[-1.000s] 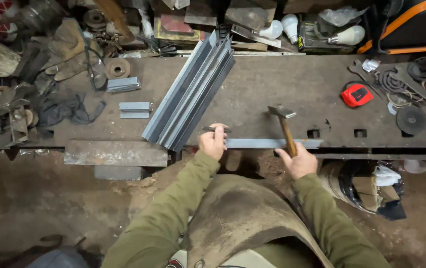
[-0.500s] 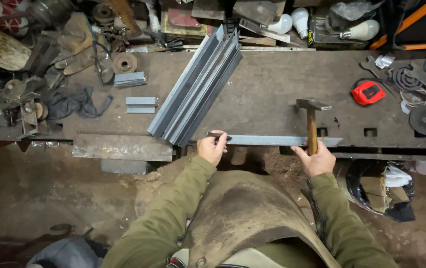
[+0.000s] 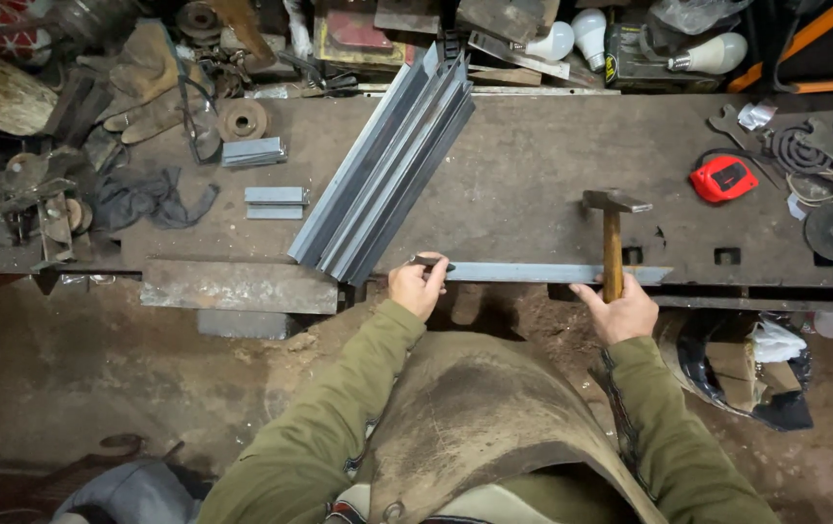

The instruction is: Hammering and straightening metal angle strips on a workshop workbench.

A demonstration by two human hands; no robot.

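Note:
A long flat grey metal strip [image 3: 543,273] lies along the near edge of the dark steel workbench [image 3: 533,165]. My left hand [image 3: 417,287] is at the strip's left end and pinches a small dark tool [image 3: 430,260] against it. My right hand [image 3: 619,310] grips the wooden handle of a hammer [image 3: 612,236], whose steel head rests over the bench just behind the strip's right part. A bundle of long grey angle bars [image 3: 387,170] lies diagonally on the bench, left of my left hand.
Short metal pieces [image 3: 275,202] and a rusty plate [image 3: 238,286] sit at the left. A red tape measure [image 3: 722,179], wrenches and a coiled wire lie at the right. Light bulbs [image 3: 577,34], gloves and scrap crowd the back. Dirt floor lies below.
The view has shifted a little across the frames. The hammer has stayed upright in my right hand, and my left hand has stayed at the strip's left end.

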